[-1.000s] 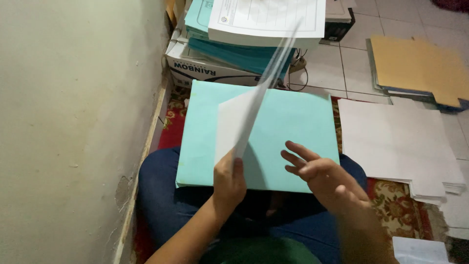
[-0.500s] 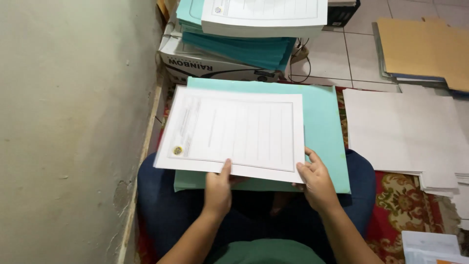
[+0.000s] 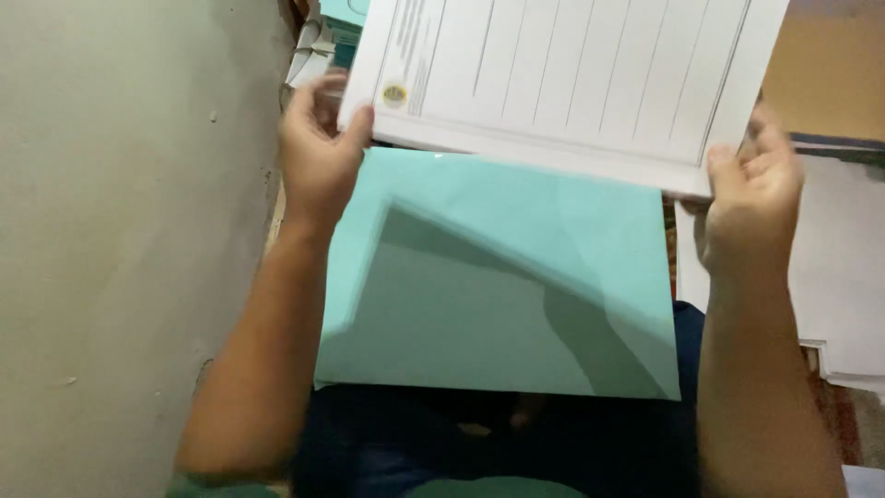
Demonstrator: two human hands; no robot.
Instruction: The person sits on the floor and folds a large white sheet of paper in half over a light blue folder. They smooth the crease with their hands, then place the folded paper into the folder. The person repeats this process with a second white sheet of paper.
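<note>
To our left a plain grey-beige wall [image 3: 120,249] fills the whole side of the view, bare apart from a few small marks.

Next in size is the pale turquoise folder [image 3: 498,286], which lies flat across our lap on dark blue trousers [image 3: 516,443]. Its near edge sits just above our knees, and a broad shadow falls over its lower half.

Above the folder we hold up a white printed form [image 3: 572,74], a stiff sheet ruled with long thin lines inside a plain border, with a small round yellowish emblem near its left corner. It is lifted clear of the folder, tilted with its near edge towards us, and its far part runs out of the top of the view.

To our right, a stack of white sheets [image 3: 839,277] lies on the floor just beside the folder, and beyond it a brown cardboard-coloured folder [image 3: 830,83] shows behind the form. At the top left, between the wall and the form, we glimpse the edges of more turquoise and white papers, too hidden to describe further.

Our left hand [image 3: 318,152] grips the form at its near left corner: the thumb presses on the printed face and the fingers curl behind the sheet, pinched on it. Our right hand [image 3: 751,184] holds the near right corner, its fingers bent together against the edge of the form, thumb side towards us, clamped on the paper.
</note>
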